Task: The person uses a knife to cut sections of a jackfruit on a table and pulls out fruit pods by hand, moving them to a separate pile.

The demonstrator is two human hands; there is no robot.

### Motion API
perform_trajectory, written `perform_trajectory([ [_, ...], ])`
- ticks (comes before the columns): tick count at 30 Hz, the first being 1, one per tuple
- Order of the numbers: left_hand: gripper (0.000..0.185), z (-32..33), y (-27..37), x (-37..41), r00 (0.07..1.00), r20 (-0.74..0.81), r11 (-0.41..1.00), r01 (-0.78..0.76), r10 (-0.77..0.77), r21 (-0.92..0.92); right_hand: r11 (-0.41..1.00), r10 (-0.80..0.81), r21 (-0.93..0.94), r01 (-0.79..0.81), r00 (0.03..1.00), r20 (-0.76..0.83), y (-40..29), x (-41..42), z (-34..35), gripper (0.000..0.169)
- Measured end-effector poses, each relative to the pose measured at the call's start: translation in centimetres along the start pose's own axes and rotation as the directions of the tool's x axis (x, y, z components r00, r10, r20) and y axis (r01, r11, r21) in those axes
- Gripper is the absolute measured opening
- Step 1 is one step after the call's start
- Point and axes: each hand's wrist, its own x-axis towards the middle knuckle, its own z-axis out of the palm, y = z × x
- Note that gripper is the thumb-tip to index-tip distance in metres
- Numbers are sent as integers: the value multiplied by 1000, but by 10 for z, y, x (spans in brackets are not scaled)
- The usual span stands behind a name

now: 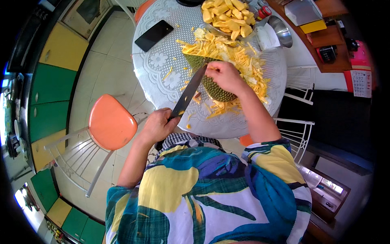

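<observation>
My left hand (160,123) is closed around the handle of a large knife (190,91), whose blade points up and right across the table's near edge. The blade's tip lies by the fingers of my right hand (224,73). Those fingers are curled at the tip, over green spiky jackfruit rind (221,91); whether they pinch the blade or a bit of fruit I cannot tell. More rind spreads behind the hand. Yellow jackfruit fibres (249,65) are heaped around the rind. A bowl holds piled yellow jackfruit pods (228,15) at the table's far side.
A round table with a lace-patterned cover (158,71) carries a black smartphone (154,35) at the far left. A metal bowl (279,30) and a red-lidded jar (264,12) stand at the far right. An orange chair (112,122) is at the left; white metal chairs are at the right.
</observation>
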Motion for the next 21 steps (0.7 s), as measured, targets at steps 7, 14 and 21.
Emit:
perform_trajectory([
  [7,32,-1,-14,0,991,-92,989,109,-100,102,933,23,360,-14,999,-22,-14,-42,-38,18],
  [14,29,-22,-37,-1,924,-221,945,325,-313,20,613,148,-694,-377,918,-368,29,-39,-62,82],
  [21,29,-37,-62,-29,843,-315,900,421,-435,-114,875,-226,-483,42,917,-330,-1,-25,1,17],
])
